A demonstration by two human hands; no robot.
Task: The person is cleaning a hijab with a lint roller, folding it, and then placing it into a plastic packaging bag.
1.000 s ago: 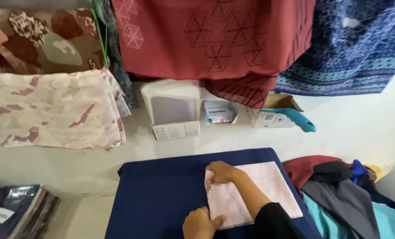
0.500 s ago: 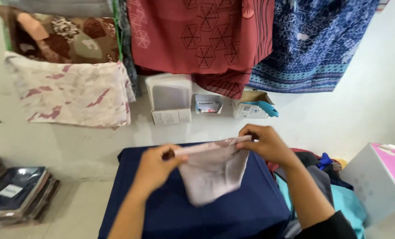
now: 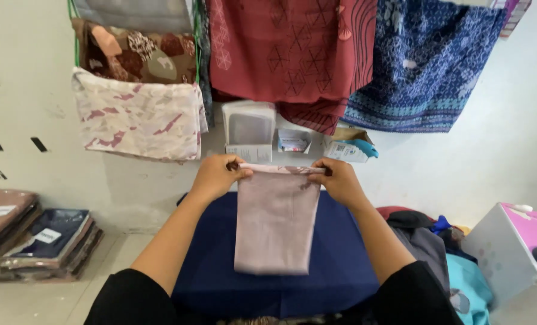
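Observation:
A folded pale pink cloth (image 3: 276,219) hangs in the air above a dark blue covered table (image 3: 341,265). My left hand (image 3: 217,176) pinches its top left corner and my right hand (image 3: 339,179) pinches its top right corner. The top edge is stretched level between the hands, and the cloth's lower edge hangs just over the blue surface.
Patterned cloths hang on the wall behind: cream and pink (image 3: 137,120), brown (image 3: 137,55), red (image 3: 286,48), blue (image 3: 422,66). Small boxes (image 3: 248,129) stand on the ledge. Packed cloth stacks (image 3: 37,241) lie at left. A clothes pile (image 3: 428,241) and white-pink box (image 3: 512,247) are at right.
The pink cloth lay flat on the blue table under my hands a second ago. Both hands have lifted it and now hold it stretched by its top corners, hanging straight.

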